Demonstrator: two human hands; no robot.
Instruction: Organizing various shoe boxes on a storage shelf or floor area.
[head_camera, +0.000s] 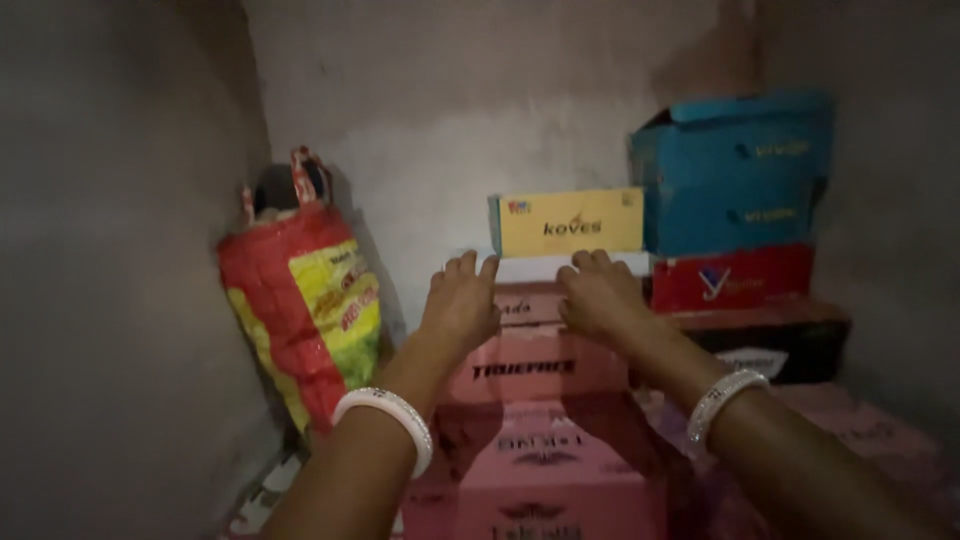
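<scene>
Here, left hand and right hand lie flat, grip spread, on a pink box, probably light, stiff cardboard, best lifted by its 2 side edges.

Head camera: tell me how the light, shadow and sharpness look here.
Head view: dim, with a reddish cast; the yellow box and left hand and right hand catch the most light. The wall on the left and the lower corners sink into shadow. The red sack looks soft and grainy; no glare.
</scene>
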